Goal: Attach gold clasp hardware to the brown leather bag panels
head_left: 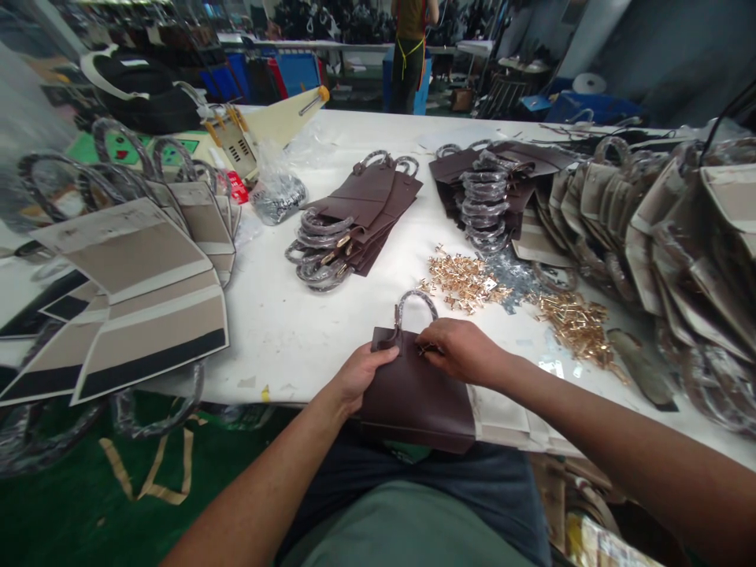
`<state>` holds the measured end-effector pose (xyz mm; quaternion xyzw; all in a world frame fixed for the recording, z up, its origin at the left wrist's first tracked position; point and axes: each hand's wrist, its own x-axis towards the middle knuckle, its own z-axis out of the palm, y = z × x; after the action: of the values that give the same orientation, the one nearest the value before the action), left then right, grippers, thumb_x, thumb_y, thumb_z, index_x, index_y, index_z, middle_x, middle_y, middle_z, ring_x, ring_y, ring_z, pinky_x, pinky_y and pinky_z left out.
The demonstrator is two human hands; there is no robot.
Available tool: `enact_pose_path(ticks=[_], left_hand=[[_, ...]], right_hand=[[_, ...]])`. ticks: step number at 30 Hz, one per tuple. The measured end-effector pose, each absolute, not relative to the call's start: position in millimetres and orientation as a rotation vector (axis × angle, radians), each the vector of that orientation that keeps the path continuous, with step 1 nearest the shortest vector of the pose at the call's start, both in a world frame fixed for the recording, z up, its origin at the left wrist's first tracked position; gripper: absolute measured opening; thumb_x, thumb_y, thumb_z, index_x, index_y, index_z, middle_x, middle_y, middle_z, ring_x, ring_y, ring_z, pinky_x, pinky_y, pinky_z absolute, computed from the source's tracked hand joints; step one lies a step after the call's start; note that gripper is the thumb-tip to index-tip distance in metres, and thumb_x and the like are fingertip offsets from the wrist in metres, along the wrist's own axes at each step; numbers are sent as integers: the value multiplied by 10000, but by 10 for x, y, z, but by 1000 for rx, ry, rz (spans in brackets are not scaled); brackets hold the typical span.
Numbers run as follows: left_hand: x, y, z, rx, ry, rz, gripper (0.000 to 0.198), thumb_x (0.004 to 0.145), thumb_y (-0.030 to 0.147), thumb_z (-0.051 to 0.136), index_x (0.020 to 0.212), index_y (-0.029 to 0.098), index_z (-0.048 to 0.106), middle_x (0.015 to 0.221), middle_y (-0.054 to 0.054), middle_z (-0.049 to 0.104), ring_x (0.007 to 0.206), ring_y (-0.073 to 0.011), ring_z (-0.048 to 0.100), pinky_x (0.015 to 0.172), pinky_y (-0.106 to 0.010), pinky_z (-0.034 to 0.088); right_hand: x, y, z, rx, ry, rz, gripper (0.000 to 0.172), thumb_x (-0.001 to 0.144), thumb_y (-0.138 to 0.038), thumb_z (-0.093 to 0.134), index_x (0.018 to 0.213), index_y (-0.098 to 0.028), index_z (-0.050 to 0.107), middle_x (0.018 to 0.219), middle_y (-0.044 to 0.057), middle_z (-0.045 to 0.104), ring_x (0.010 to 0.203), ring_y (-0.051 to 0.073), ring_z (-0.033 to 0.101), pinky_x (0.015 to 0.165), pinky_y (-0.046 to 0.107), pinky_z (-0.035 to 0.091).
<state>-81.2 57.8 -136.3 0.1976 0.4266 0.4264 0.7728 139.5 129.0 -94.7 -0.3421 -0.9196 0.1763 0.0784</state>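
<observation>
A dark brown bag panel (413,398) with a plastic-wrapped handle (416,302) lies at the near edge of the white table (283,331). My left hand (361,372) grips the panel's left upper edge, thumb on top. My right hand (457,349) is closed in a pinch at the base of the handle, on a small gold metal piece that I can barely make out. Just beyond my right hand lies a heap of gold metal fittings (464,282), with a second heap (576,319) further right.
A stack of brown panels with handles (354,216) lies mid-table, another stack (490,185) behind the fittings. Beige panels (142,307) are piled at left, wrapped beige pieces (667,213) at right. A person in an apron (410,47) stands at the far end.
</observation>
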Motion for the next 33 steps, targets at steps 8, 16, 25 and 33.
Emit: enact_pose_path(ticks=[8, 16, 25, 33], left_hand=[[-795, 551, -1380, 407, 974, 930, 371, 743, 253, 828, 1067, 92, 745, 933, -150, 799, 764, -244, 750, 773, -344, 590], [-783, 579, -1361, 396, 979, 926, 355, 745, 241, 818, 1060, 97, 741, 919, -145, 798, 759, -242, 746, 778, -344, 584], [-780, 513, -1310, 453, 964, 926, 409, 717, 281, 864, 1066, 103, 744, 916, -123, 798, 750, -231, 739, 770, -336, 572], [-788, 586, -1333, 441, 1001, 887, 450, 739, 300, 867, 1122, 101, 740, 998, -151, 797, 831, -278, 762, 834, -382, 579]], right_hand=[[1429, 1371, -914, -933, -2743, 707, 211, 840, -155, 705, 1017, -247, 776, 911, 18, 765, 825, 189, 684, 744, 273, 468], [1360, 1173, -948, -1002, -2816, 380, 163, 906, -163, 617, 995, -190, 751, 901, 93, 736, 872, 233, 661, 752, 313, 458], [1545, 1394, -985, -1075, -2300, 1505, 213, 807, -239, 694, 996, -215, 790, 858, -2, 781, 735, 172, 694, 661, 246, 507], [1619, 1501, -1024, -1022, -2220, 1589, 237, 788, -233, 694, 1004, -203, 785, 836, -4, 767, 737, 162, 687, 657, 230, 506]])
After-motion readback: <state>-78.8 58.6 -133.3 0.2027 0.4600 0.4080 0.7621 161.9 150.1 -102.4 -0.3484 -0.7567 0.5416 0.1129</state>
